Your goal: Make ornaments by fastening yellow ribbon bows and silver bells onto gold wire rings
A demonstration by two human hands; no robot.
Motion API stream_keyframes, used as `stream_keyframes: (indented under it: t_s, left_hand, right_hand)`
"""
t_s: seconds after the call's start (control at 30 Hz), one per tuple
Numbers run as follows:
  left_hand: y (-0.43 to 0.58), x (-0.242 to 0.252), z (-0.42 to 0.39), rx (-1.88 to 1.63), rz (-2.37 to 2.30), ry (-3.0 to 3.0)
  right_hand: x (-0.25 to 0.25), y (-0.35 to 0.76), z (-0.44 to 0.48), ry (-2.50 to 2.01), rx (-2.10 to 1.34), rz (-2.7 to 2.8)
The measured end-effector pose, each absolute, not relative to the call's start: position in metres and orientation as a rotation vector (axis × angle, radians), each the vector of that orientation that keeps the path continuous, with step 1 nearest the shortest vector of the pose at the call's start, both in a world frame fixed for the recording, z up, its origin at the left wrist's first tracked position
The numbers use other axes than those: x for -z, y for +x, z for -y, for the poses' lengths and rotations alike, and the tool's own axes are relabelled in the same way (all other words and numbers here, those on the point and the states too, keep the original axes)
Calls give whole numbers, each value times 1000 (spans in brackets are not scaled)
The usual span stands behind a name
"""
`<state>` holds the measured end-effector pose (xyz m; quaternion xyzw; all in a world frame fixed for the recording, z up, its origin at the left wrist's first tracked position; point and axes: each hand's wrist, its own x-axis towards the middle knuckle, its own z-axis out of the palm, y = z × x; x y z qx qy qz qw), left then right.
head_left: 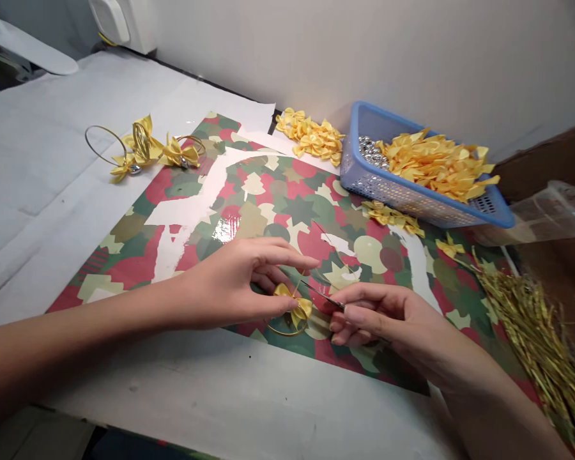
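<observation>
My left hand [263,278] is closed at the middle of the patterned sheet, thumb and fingers on a yellow ribbon bow [301,311]. A thin gold ring [287,333] curves below the bow, and a fine strand stands up from it. My right hand [378,316] pinches a slim, dark, pointed metal tool [321,294] that looks like tweezers. Its tip points left, just above the bow; I cannot tell whether it touches the strand. The tool's rear part is hidden in my right palm.
Gold rings with yellow bows [144,150] lie at the back left. A blue basket [421,182] holds yellow bows and silvery beads. More bows [314,135] lie beside it. Gold wire strands [531,345] lie at the right, on the camouflage-like holiday sheet [287,204]. A wall stands behind.
</observation>
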<state>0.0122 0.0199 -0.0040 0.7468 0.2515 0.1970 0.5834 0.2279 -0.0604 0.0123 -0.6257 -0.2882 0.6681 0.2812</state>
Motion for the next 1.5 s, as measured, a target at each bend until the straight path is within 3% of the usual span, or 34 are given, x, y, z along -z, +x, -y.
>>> stream_keyframes:
  t_s: [0.4, 1.5]
  left_hand:
    - [13, 3, -18, -462, -584, 1757]
    - [13, 3, -18, -445, -583, 1706]
  right_hand:
    - [-1, 231, 60, -1549, -1956, 781]
    - [-4, 229, 60, -1585, -1940, 849]
